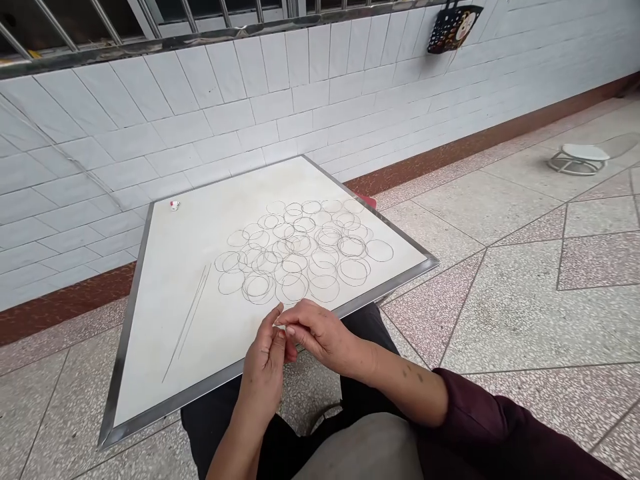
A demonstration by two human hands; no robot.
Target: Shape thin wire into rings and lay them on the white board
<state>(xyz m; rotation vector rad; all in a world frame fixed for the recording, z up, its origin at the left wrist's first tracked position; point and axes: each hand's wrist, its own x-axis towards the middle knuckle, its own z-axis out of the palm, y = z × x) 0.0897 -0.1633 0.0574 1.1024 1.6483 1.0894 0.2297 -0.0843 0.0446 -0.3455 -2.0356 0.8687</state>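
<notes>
Thin rings: dozens of dark, wire-like loops (300, 252) lie flat in a loose, overlapping spread over the middle and right of the worktop (240, 190), the nearest just beyond the hands.
Looped so far: judging by the spread, a large share; most look like whole circles of much the same size, though the overlaps hide the exact count.
Straight strands: at least two (185, 325) lie side by side on the left, apart from the rings, not looped.
Left over: only these few strands show straight, so little seems to remain within view.
Left hand: its fingers (265, 357) are bent upward at the near edge, thumb raised toward the right hand; I cannot tell whether they grip anything.
Right hand: its fingers (320, 333) curl in to meet the left ones; any thin piece between the tips is too fine to make out.
Far left corner: a small red-and-white item (175, 205) sits on the worktop, well apart from the rings.
Containers: a black openwork basket (453, 30) hangs on the tiled wall (280, 73); its contents cannot be seen.
Floor: a low white-topped stool (583, 153) stands off to the right.
</notes>
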